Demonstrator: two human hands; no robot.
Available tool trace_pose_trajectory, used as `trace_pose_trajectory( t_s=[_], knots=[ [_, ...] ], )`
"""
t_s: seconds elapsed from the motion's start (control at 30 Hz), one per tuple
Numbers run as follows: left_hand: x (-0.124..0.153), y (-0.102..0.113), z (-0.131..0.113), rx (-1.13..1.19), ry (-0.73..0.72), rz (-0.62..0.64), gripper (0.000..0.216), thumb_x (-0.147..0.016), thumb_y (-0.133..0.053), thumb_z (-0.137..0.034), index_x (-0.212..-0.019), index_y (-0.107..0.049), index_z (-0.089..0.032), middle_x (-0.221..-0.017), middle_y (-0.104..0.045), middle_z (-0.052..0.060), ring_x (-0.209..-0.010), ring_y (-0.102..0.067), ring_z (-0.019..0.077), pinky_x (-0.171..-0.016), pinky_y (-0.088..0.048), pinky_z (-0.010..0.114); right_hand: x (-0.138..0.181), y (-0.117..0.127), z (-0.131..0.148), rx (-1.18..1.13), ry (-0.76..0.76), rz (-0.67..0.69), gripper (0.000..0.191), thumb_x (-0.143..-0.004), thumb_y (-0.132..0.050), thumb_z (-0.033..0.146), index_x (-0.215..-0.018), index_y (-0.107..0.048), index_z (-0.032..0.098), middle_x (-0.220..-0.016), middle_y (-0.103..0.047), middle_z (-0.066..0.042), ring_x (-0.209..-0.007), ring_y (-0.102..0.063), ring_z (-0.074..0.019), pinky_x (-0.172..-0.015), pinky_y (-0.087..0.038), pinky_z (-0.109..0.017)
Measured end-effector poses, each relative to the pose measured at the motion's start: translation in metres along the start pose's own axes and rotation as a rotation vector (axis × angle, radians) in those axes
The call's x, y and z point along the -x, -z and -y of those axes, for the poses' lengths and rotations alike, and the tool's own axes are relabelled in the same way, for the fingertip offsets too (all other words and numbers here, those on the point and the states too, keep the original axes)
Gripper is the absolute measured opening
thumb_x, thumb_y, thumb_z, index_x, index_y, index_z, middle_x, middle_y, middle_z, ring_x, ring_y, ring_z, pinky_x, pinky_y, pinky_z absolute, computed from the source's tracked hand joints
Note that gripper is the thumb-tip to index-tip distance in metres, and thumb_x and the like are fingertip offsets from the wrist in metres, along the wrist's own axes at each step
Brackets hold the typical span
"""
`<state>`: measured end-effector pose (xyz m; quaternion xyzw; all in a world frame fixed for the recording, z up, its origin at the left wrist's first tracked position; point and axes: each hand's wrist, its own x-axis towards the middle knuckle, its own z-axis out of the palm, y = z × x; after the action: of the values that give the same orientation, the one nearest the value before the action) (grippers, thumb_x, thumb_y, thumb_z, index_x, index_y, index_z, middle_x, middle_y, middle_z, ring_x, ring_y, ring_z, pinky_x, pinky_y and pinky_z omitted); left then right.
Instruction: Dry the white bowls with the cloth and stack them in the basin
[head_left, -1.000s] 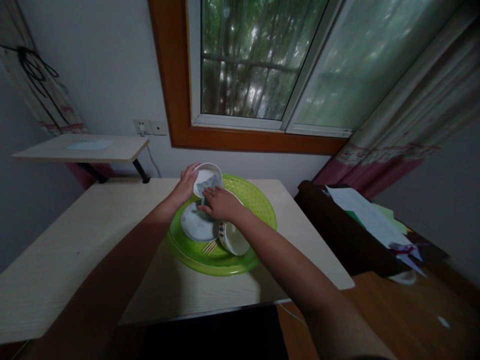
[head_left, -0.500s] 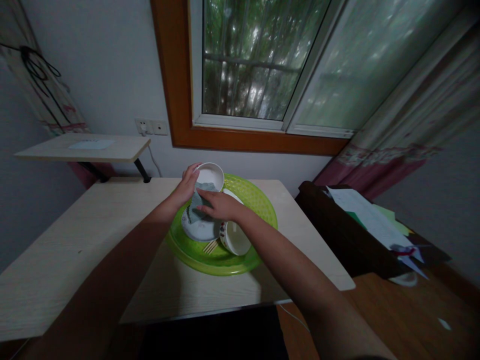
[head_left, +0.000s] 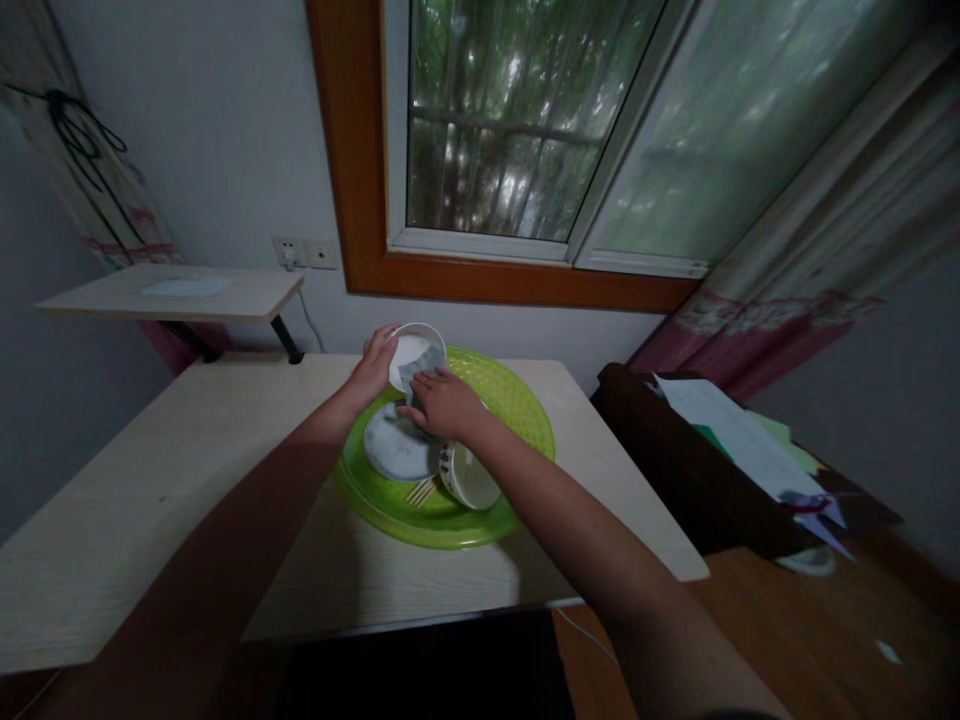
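Note:
My left hand [head_left: 373,366] grips the left rim of a white bowl [head_left: 409,347], which is tilted so its inside faces me. My right hand [head_left: 448,402] presses a grey-green cloth [head_left: 422,366] against the bowl's inner wall, its fingers closed over the cloth. Below them a white plate [head_left: 397,450] lies in a round green tray [head_left: 442,538]. Beside the plate, a second bowl with a patterned outside [head_left: 476,480] rests on its side. Several chopsticks [head_left: 421,492] poke out between plate and bowl. Part of another white item behind my right hand is hidden.
The tray stands on a pale wooden table [head_left: 300,560]. A small raised shelf [head_left: 180,295] with a sheet of paper is at the back left. Behind the table are the wall and a window [head_left: 525,130]. To the right, papers [head_left: 727,430] lie on a dark brown piece of furniture.
My right hand and the cloth have moved right, away from the left side of the bowl and off the plate, leaving more of the plate visible. My left hand keeps its hold.

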<state>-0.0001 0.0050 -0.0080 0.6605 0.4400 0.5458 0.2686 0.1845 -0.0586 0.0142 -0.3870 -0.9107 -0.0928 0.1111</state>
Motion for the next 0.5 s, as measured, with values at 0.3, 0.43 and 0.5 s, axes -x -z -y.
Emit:
trace_pose_trajectory(
  t_s=[0.3, 0.43, 0.5],
  knots=[
    [0.0005, -0.0005, -0.0017, 0.017, -0.026, 0.009, 0.049, -0.100, -0.035, -0.056, -0.136, -0.050, -0.026, -0.146, -0.052, 0.010, -0.139, -0.046, 0.0237, -0.123, -0.030, 0.045, 0.0012, 0.0046, -0.0016, -0.404, 0.065, 0.104, 0.077, -0.101, -0.051, 0.051, -0.163, -0.019, 0.017, -0.160, -0.042, -0.016, -0.143, -0.049, -0.0288, -0.114, -0.042, -0.045],
    [0.0007, 0.0002, -0.0009, 0.022, -0.040, 0.024, 0.050, -0.100, -0.035, -0.056, -0.137, -0.050, -0.025, -0.145, -0.052, 0.010, -0.139, -0.046, 0.0234, -0.123, -0.030, 0.044, 0.0013, 0.0076, -0.0026, -0.456, 0.069, 0.100, 0.075, -0.102, -0.050, 0.050, -0.163, -0.019, 0.019, -0.161, -0.042, -0.014, -0.145, -0.047, -0.0256, -0.116, -0.041, -0.041],
    [0.0011, 0.0006, -0.0019, 0.018, -0.039, 0.025, 0.049, -0.100, -0.035, -0.056, -0.137, -0.051, -0.026, -0.145, -0.052, 0.010, -0.138, -0.046, 0.0235, -0.122, -0.032, 0.044, 0.0005, 0.0088, -0.0027, -0.457, 0.062, 0.098, 0.070, -0.103, -0.046, 0.053, -0.161, -0.026, 0.018, -0.156, -0.049, -0.014, -0.139, -0.054, -0.0251, -0.113, -0.043, -0.038]
  ],
)
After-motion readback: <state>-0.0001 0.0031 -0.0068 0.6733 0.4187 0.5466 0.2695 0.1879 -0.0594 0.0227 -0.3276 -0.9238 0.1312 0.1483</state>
